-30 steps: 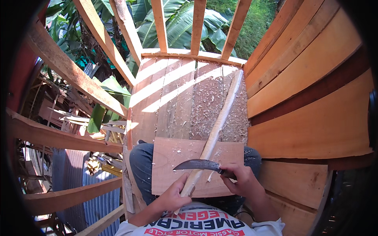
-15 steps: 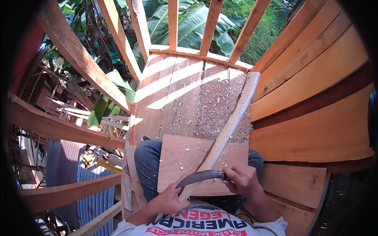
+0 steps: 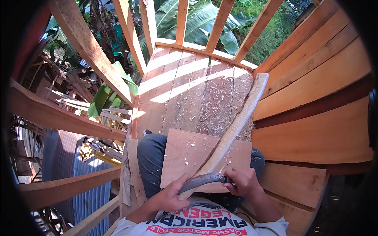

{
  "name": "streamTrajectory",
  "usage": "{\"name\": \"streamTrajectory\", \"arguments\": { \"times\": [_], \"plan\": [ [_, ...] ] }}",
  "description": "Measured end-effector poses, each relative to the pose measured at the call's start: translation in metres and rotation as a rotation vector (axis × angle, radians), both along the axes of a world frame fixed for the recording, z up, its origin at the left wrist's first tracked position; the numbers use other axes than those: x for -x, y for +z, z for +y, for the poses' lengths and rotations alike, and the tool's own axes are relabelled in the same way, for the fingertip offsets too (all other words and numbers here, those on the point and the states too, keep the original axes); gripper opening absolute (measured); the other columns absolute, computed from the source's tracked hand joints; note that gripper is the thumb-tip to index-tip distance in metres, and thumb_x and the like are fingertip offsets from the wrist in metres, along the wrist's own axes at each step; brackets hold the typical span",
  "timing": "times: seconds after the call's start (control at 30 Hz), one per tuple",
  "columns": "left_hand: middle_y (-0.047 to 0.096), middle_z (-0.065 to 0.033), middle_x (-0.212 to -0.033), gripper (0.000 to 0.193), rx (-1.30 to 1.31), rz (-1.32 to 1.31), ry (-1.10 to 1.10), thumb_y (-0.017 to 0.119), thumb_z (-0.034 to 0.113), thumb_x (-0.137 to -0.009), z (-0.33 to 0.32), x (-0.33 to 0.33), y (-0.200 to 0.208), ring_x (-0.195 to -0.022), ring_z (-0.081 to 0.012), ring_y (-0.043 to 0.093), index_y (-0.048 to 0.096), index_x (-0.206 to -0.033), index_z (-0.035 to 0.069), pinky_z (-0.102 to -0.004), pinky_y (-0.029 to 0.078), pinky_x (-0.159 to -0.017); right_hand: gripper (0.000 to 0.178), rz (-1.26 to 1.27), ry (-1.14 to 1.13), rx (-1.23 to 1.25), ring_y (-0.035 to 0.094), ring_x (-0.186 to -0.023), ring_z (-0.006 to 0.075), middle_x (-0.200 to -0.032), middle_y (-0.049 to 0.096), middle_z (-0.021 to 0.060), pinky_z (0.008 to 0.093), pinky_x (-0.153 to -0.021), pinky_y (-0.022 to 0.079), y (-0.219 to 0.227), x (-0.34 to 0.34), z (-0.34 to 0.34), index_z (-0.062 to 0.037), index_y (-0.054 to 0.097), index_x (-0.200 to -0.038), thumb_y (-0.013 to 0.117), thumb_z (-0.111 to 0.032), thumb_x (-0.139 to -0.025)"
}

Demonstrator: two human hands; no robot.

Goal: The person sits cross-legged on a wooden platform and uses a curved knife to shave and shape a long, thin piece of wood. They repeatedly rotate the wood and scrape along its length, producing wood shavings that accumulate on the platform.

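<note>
A long pale wooden strip (image 3: 224,147), with a dark rough left edge, slants from near my waist to the far right of the floor. Across its near part lies a curved knife (image 3: 202,179) with a grey blade and a dark handle. My right hand (image 3: 244,181) is closed around that handle. At the blade's other end, my left hand (image 3: 172,196) is closed, thumb and forefinger on either side of the blade, beside the strip's near end; its exact grip is partly hidden. Under the strip, a flat wooden board (image 3: 185,151) rests across my legs.
Shavings are scattered over the plank floor (image 3: 189,98). Upright wooden slats (image 3: 220,25) stand at the front and left, and a plank wall (image 3: 311,133) rises on the right. Beyond the left slats lie scrap timber and corrugated metal sheets (image 3: 90,188).
The knife and both hands have come slightly nearer my body along the strip. The strip and board appear shifted a little to the right as the view tilts slightly.
</note>
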State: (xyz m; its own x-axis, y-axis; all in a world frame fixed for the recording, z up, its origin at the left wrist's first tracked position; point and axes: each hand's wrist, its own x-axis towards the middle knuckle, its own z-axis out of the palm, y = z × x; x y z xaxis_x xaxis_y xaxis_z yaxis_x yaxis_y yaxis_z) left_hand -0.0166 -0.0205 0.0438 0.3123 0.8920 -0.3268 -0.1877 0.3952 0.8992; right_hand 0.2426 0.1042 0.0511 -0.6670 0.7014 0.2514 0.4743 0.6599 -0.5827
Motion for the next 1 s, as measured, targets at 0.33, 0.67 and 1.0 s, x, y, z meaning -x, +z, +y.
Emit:
{"name": "streamTrajectory", "arguments": {
  "times": [0.33,0.67,1.0],
  "plan": [
    [0.044,0.0006,-0.081,0.053,0.115,-0.048,-0.037,0.058,0.002,-0.065,-0.003,-0.006,-0.007,-0.07,-0.0075,0.044,0.043,-0.117,0.003,-0.021,0.037,-0.063,0.027,0.18,-0.559,0.114,0.06,-0.053,0.0278,-0.066,0.058,0.0092,0.0345,-0.049,0.047,-0.022,-0.026,0.019,-0.0045,0.058,-0.103,0.072,-0.015,-0.082],
    [0.044,0.0023,-0.079,0.055,0.105,-0.016,-0.109,0.058,0.002,-0.064,0.001,-0.01,-0.005,-0.069,-0.0074,0.045,0.043,-0.116,0.005,-0.0214,0.037,-0.061,0.022,0.148,-0.149,0.068,0.058,-0.052,0.0211,-0.063,0.054,0.0092,0.0324,-0.05,0.045,-0.01,-0.018,-0.013,-0.0027,0.055,-0.104,0.066,-0.015,-0.089],
    [0.047,0.0019,-0.081,0.055,0.083,0.051,-0.024,0.061,0.007,-0.062,0.013,-0.015,0.01,-0.072,-0.0069,0.045,0.045,-0.115,0.005,-0.0221,0.038,-0.063,0.016,0.111,0.057,0.045,0.062,-0.056,0.0229,-0.064,0.058,0.0098,0.0313,-0.053,0.046,-0.011,-0.02,-0.009,-0.0017,0.056,-0.1,0.061,-0.015,-0.092]
  ]
}}
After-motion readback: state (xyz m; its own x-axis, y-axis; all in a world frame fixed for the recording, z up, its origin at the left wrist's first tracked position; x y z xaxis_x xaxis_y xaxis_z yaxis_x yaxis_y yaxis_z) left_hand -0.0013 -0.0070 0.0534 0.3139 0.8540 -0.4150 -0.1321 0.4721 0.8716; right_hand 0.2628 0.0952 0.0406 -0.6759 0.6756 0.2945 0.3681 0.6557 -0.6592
